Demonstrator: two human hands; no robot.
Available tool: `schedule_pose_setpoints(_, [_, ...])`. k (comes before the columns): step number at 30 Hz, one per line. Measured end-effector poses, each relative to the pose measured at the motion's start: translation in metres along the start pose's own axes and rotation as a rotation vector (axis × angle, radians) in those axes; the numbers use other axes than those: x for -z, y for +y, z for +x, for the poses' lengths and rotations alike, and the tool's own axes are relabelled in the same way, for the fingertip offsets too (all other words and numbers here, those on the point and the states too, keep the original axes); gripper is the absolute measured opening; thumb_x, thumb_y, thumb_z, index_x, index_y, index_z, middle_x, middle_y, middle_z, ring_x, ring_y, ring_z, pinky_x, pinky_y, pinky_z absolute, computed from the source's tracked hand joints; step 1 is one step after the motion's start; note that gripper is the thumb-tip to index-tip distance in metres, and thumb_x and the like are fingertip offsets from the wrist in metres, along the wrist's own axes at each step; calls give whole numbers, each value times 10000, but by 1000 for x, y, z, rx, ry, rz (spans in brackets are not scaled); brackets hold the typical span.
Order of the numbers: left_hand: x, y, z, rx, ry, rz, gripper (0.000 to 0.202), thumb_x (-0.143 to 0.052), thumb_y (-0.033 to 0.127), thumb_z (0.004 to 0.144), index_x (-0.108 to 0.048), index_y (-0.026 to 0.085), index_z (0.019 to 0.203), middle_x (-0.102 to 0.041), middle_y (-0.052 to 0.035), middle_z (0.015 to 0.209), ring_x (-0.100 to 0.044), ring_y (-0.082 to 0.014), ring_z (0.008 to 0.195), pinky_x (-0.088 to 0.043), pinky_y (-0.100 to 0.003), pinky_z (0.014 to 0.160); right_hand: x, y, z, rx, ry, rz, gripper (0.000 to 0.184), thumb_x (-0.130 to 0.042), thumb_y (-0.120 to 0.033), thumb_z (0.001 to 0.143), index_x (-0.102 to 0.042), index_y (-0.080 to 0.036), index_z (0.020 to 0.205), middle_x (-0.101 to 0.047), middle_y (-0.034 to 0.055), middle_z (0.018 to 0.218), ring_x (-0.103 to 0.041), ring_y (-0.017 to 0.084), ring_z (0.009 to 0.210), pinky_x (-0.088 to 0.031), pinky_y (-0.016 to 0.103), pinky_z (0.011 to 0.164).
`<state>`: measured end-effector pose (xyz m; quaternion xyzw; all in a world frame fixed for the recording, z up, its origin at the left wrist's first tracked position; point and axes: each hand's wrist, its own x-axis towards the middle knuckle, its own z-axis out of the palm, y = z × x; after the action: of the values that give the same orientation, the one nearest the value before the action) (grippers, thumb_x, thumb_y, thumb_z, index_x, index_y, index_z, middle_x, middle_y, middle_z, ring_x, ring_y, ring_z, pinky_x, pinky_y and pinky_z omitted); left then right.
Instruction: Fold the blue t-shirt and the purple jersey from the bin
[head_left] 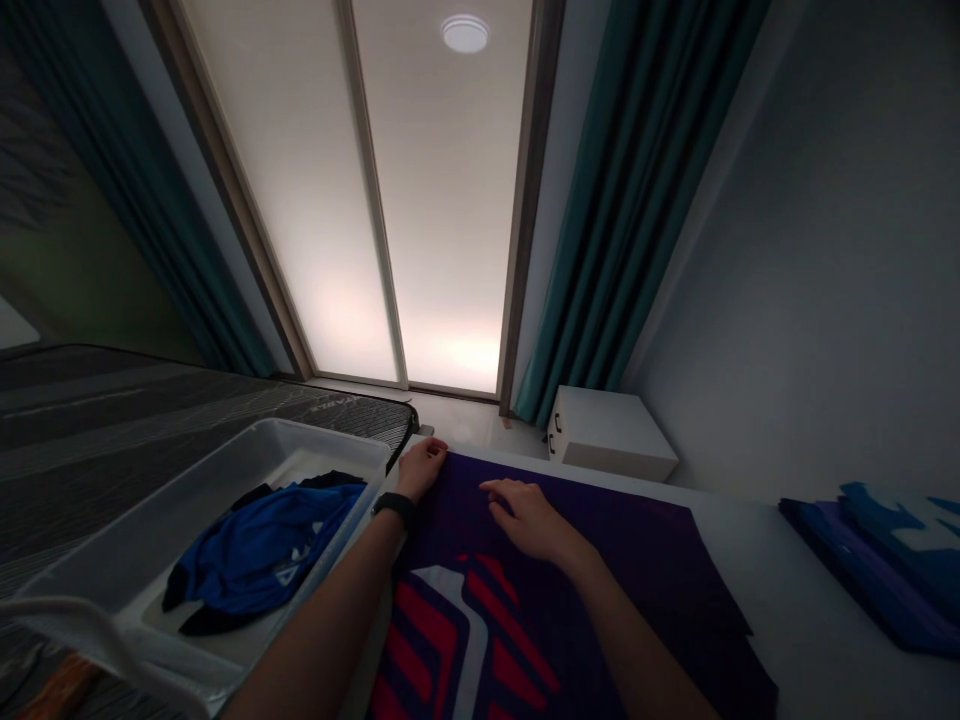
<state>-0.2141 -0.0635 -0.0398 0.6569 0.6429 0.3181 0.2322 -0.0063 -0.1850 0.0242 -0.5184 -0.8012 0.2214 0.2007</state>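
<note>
A dark purple shirt (622, 520) with a red and white print lies spread flat on a white table (806, 570). At its far left corner, my left hand (422, 467) has its fingers closed on the cloth edge; a dark band circles that wrist. My right hand (531, 515) is over the upper middle of the shirt, palm down, fingers stretched out and holding nothing. Whether its fingertips touch the cloth I cannot tell. Two layers of fabric show along the shirt's right edge. Its near part runs out of the picture.
Left of the table, a translucent plastic bin (247, 455) holds a crumpled blue and black garment (262, 550) on a bed (142, 385). Folded blue and purple clothes (877, 570) are stacked at the table's right. Beyond stand a small white cabinet (611, 430), teal curtains (622, 200) and frosted sliding doors (450, 230).
</note>
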Motion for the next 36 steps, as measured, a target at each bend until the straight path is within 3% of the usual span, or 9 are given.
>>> schedule_pose_setpoints(8, [-4,6,1,-7,25,78,130,-578,241,858,-690,195,908,-725,-19,865,-663,-172,790,-419,-263,724,-6,4,-1,-53,-107,-80,382,-465,-210,904,-599,-181,1260,-659,92,1196,-597,218,1108,-413,332,973])
schedule_pose_setpoints(16, [5,5,-10,-24,24,152,130,-555,231,876,-670,213,932,-716,3,823,-669,-166,812,-409,-269,779,-4,6,-1,-59,-108,-97,394,-464,-208,905,-588,-167,1277,-646,99,1229,-577,227,1149,-405,336,997])
schedule_pose_setpoints(23, [0,4,-8,-35,33,171,145,-535,249,885,-665,228,947,-722,11,841,-677,-178,824,-402,-296,815,-5,9,-1,-61,-115,-90,397,-461,-214,901,-590,-163,1273,-655,108,1202,-582,241,1122,-420,361,977])
schedule_pose_setpoints(36, [6,0,-14,-114,32,230,183,-505,209,898,-677,228,958,-710,-3,876,-664,-165,821,-417,-272,773,-7,14,-1,-52,-104,-61,393,-465,-192,895,-597,-156,1264,-648,106,1202,-563,227,1128,-413,333,986])
